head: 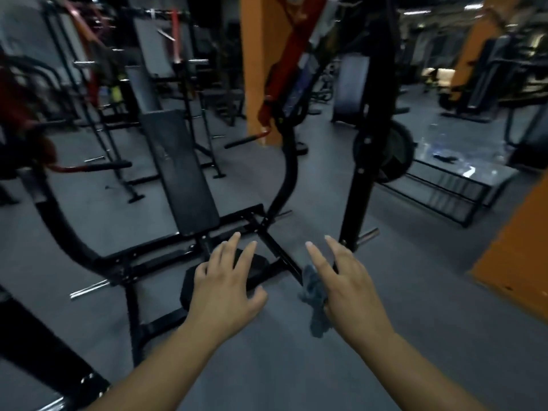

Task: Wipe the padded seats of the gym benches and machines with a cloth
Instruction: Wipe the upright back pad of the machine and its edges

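Two-handed, reaching toward the small black seat pad (191, 284) at 12 o'clock, not yet wiping. Spreading the left hand (225, 295) over it, fingers straight and apart; contact not discernible. Pinching the grey cloth (315, 304) under the right hand (350, 280) at 1 o'clock, forefingers straight, cloth dangling beside the pad, apart from it. Judging the work here as barely starting: too dim and blurred for any wiped sheen. Leaving seat pad, long backrest (181, 170) at 11 o'clock, and farther bench pads (149, 54) beyond.

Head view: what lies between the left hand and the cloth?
Head view: grey floor, crossed by a black metal frame bar. The right hand holds the crumpled grey cloth.
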The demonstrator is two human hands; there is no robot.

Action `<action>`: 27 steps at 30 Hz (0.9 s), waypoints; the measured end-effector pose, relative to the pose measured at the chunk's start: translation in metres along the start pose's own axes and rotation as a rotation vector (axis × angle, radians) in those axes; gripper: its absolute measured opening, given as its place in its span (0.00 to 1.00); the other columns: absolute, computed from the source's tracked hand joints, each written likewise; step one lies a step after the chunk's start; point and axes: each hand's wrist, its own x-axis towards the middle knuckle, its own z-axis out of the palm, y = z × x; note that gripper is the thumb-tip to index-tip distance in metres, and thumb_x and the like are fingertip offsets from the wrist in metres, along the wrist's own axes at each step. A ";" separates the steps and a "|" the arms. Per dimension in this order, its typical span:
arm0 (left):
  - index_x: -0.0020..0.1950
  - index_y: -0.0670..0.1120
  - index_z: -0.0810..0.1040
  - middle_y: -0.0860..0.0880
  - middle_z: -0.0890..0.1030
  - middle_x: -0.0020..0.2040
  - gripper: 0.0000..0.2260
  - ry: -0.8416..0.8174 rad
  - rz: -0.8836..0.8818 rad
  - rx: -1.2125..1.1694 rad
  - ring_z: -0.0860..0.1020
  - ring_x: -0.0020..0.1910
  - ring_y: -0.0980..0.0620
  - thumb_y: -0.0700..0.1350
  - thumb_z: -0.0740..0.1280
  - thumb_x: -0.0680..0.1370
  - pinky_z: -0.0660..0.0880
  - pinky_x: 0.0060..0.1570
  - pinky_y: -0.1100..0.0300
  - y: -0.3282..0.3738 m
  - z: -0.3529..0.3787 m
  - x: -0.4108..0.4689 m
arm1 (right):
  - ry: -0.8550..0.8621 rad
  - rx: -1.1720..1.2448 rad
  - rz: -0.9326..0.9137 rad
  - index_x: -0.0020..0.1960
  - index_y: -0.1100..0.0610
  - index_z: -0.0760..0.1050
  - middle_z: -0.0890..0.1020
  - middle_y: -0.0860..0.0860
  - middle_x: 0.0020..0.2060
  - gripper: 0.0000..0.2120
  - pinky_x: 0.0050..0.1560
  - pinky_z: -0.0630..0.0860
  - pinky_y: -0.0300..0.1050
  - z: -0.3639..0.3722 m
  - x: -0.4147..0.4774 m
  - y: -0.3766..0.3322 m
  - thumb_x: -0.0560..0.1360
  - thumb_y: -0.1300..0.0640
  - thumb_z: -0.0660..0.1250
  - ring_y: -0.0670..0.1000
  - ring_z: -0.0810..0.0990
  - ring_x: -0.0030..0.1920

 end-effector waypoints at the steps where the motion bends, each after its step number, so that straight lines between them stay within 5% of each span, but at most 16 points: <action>1: 0.80 0.56 0.52 0.49 0.47 0.82 0.37 0.006 -0.031 0.008 0.51 0.79 0.46 0.64 0.52 0.73 0.61 0.70 0.43 -0.004 0.004 0.011 | -0.006 0.019 -0.035 0.78 0.51 0.62 0.67 0.60 0.73 0.54 0.61 0.76 0.58 0.007 0.016 0.002 0.58 0.73 0.78 0.60 0.66 0.70; 10: 0.80 0.56 0.50 0.50 0.45 0.82 0.37 0.062 -0.243 0.063 0.47 0.79 0.48 0.64 0.55 0.73 0.58 0.72 0.44 -0.036 -0.001 0.120 | -0.053 0.263 -0.241 0.80 0.47 0.52 0.59 0.58 0.77 0.55 0.67 0.72 0.59 0.065 0.173 0.017 0.62 0.74 0.74 0.61 0.65 0.74; 20: 0.80 0.55 0.51 0.48 0.46 0.82 0.38 0.117 -0.497 0.089 0.46 0.80 0.46 0.64 0.52 0.71 0.53 0.75 0.41 -0.065 0.071 0.273 | -0.120 0.369 -0.484 0.80 0.46 0.51 0.56 0.57 0.79 0.50 0.72 0.66 0.60 0.186 0.353 0.067 0.67 0.72 0.69 0.60 0.57 0.78; 27: 0.80 0.55 0.52 0.47 0.49 0.82 0.37 0.104 -0.588 0.076 0.47 0.80 0.45 0.64 0.51 0.71 0.52 0.76 0.39 -0.109 0.111 0.363 | -0.220 0.408 -0.544 0.80 0.48 0.54 0.57 0.58 0.78 0.48 0.67 0.71 0.64 0.259 0.455 0.076 0.67 0.73 0.69 0.62 0.61 0.76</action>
